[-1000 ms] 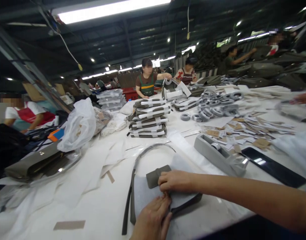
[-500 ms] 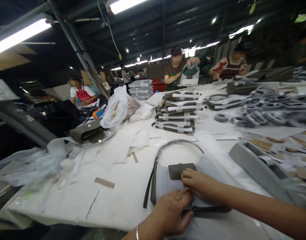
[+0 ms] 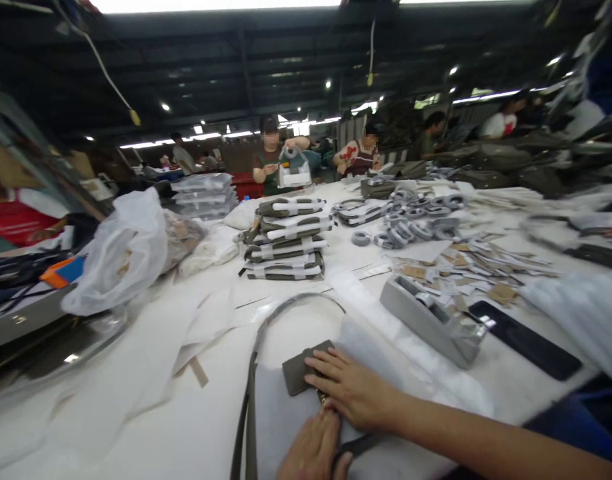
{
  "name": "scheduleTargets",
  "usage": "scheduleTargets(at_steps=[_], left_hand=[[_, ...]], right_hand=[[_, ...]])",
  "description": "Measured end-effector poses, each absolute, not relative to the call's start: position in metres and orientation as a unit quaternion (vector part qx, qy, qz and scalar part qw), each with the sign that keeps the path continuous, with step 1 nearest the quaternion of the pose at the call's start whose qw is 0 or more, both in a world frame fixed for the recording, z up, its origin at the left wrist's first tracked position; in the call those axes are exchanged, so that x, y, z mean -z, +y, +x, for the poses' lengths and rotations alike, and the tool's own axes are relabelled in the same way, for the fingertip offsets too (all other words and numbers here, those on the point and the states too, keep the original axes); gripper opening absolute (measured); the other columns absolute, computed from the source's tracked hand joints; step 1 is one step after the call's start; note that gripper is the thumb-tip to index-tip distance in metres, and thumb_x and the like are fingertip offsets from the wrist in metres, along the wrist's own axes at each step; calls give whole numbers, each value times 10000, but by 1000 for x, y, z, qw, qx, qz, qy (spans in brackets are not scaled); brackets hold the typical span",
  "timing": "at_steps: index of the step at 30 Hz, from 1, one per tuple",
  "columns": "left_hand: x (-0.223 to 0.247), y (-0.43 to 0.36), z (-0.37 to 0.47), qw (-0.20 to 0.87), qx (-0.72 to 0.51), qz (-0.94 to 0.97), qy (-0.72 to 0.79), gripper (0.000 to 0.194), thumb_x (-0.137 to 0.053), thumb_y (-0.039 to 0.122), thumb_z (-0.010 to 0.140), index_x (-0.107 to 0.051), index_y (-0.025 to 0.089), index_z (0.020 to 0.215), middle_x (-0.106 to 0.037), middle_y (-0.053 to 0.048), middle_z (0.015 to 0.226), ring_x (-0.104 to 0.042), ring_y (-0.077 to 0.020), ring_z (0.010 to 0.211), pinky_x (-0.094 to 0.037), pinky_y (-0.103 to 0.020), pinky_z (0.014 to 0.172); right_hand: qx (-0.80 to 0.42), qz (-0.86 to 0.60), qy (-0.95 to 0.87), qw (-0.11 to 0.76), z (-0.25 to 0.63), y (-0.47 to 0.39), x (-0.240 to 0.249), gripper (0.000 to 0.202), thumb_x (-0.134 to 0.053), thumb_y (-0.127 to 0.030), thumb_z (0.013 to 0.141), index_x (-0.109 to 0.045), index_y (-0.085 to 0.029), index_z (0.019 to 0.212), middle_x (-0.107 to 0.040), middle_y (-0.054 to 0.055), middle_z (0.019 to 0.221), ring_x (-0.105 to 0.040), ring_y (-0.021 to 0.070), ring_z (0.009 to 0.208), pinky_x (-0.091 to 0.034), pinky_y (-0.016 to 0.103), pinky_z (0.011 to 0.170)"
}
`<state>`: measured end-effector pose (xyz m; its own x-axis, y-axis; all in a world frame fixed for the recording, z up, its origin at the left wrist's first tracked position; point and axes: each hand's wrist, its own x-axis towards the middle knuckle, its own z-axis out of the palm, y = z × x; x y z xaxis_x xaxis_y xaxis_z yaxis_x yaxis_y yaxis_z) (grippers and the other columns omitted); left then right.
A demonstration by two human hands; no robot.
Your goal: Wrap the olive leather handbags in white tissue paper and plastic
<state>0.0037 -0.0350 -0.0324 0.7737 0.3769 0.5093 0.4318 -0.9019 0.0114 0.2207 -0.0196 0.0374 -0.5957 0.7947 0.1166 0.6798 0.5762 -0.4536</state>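
A handbag (image 3: 281, 427) lies on the white table in front of me, covered with thin white wrapping sheet, its dark olive strap (image 3: 259, 333) looping out at the top and left. On the sheet rests a small olive leather pouch or flap (image 3: 296, 373), with a bit of brass-coloured hardware just below. My right hand (image 3: 356, 390) lies flat over the olive piece's right side, fingers spread. Close below, my left hand (image 3: 311, 447) has its fingers pressed together beside the hardware. Whatever sits under its fingertips is hidden.
A grey tape dispenser (image 3: 431, 320) and a black phone (image 3: 526, 340) lie to the right. Beyond the bag are stacked wrapped bags (image 3: 289, 253), grey rolls (image 3: 411, 230) and scattered tags (image 3: 466, 273). A white plastic bag (image 3: 126, 253) stands left. Co-workers are at the far side.
The view has swung to the right, bringing the phone in. My right hand has gone from pinching at the bag to lying flat with spread fingers. The small olive piece is now tilted.
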Motion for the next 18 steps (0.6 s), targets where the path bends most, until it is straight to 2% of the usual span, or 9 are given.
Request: scheduleTargets(at_steps=[2, 4, 8, 10, 12, 15, 18], left_hand=[[54, -30, 5, 102, 286, -933, -192, 527, -487, 404, 975, -479, 106, 1409, -729, -114, 1165, -717, -209, 1022, -609, -250, 813], [63, -28, 6, 132, 292, -929, -184, 505, -462, 357, 986, -468, 118, 1430, -737, -110, 1144, -723, -215, 1004, -618, -266, 779], [42, -45, 6, 145, 260, -925, -235, 418, -441, 221, 991, -503, 126, 1393, -706, -99, 1224, -686, -208, 1099, -596, -295, 879], [24, -58, 10, 101, 241, -924, -280, 414, -496, 261, 980, -513, 129, 1373, -659, -98, 1308, -639, -213, 1184, -573, -323, 951], [14, -65, 17, 45, 227, -923, -308, 453, -559, 310, 955, -501, 146, 1374, -640, -87, 1339, -596, -218, 1244, -546, -357, 1008], [21, -62, 26, 33, 260, -908, -326, 405, -575, 384, 948, -549, 181, 1297, -669, -49, 1299, -587, -205, 1249, -535, -352, 1017], [34, -56, 32, 36, 238, -912, -331, 371, -588, 439, 933, -614, 165, 1181, -726, -65, 1161, -665, -223, 1117, -561, -344, 953]], right_hand=[[-194, -425, -869, 163, 222, -18, -36, 508, -481, -341, 988, -439, -208, 1476, -361, 110, 1578, -250, 289, 1485, -192, 534, 1219], [-198, -419, -870, 168, 223, -15, -37, 500, -490, -340, 983, -457, -206, 1463, -375, 114, 1570, -265, 294, 1479, -201, 540, 1214], [-186, -410, -877, 169, 221, -12, -40, 435, -561, -269, 938, -570, -202, 1368, -451, 118, 1522, -362, 314, 1433, -279, 556, 1185], [-163, -415, -876, 186, 217, -7, -41, 391, -541, -191, 928, -622, -194, 1310, -536, 137, 1447, -462, 312, 1368, -315, 578, 1164], [-142, -399, -875, 234, 209, 2, -41, 394, -501, -177, 939, -622, -204, 1313, -584, 139, 1396, -508, 299, 1331, -342, 591, 1148], [-166, -396, -846, 315, 191, 14, -34, 389, -463, -268, 977, -597, -241, 1342, -594, 107, 1391, -530, 267, 1317, -414, 536, 1127], [-212, -424, -804, 359, 178, 12, -21, 383, -434, -365, 993, -635, -236, 1292, -636, 83, 1341, -593, 248, 1252, -501, 464, 1067]])
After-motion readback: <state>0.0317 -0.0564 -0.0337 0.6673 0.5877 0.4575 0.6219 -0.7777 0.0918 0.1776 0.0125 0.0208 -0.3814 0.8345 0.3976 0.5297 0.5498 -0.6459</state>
